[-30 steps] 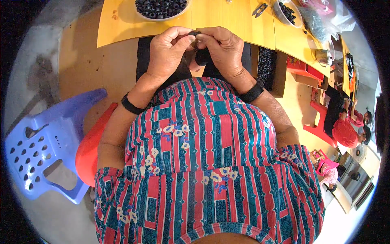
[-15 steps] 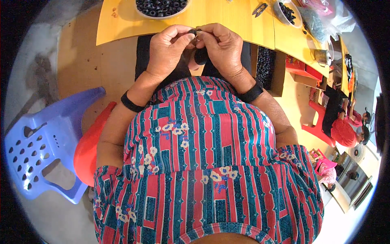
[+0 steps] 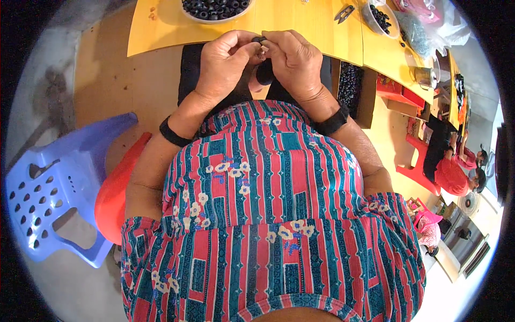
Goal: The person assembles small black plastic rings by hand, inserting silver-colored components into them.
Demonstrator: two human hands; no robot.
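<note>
In front of my lap, my left hand [image 3: 224,63] and my right hand [image 3: 295,61] meet at the fingertips, by the near edge of the yellow table [image 3: 300,27]. Both are closed in a pinch around one small black rounded piece [image 3: 259,39]. Just under it a small pale bit [image 3: 263,50] shows between the fingers; its kind is too small to tell. Beyond my hands stands a white bowl [image 3: 214,21] heaped with black ring-shaped pieces [image 3: 214,8]. My fingers partly hide the held piece.
Thread snips [image 3: 344,14] lie on the table, left of a second bowl [image 3: 396,29] with small black pieces. Plastic bags [image 3: 437,24] and a metal cup [image 3: 426,77] are farther right. A blue plastic chair [image 3: 53,193] and a red one [image 3: 115,198] stand at left. People [image 3: 453,177] sit far right.
My fingers have shifted slightly around the black piece, and the pale bit shows more clearly. Both hands stay in nearly the same place.
</note>
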